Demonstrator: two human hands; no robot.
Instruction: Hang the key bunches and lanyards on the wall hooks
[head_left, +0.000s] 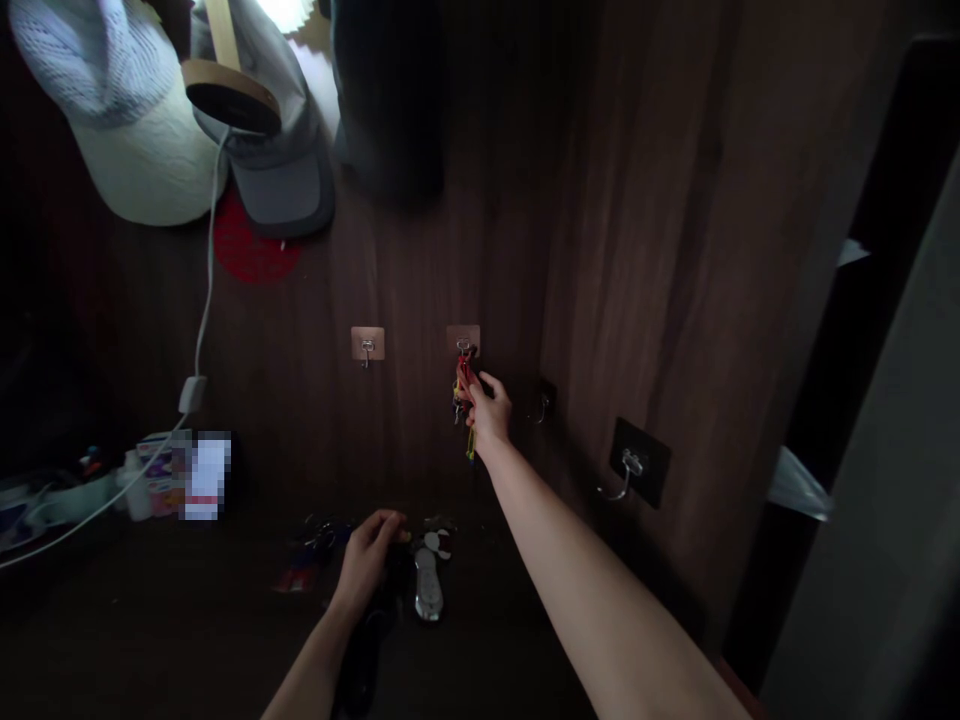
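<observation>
my right grip (489,410) is pinched on the bunch of keys (465,395) hanging from a wall hook (463,347): light, loose, best held by the ring. my left grip (367,560) curls over a dark object (367,650) on the desk (487,650), closure unclear.

Keys (463,400) hang on one wall hook (463,346), with another hook (367,352) to its left.
</observation>
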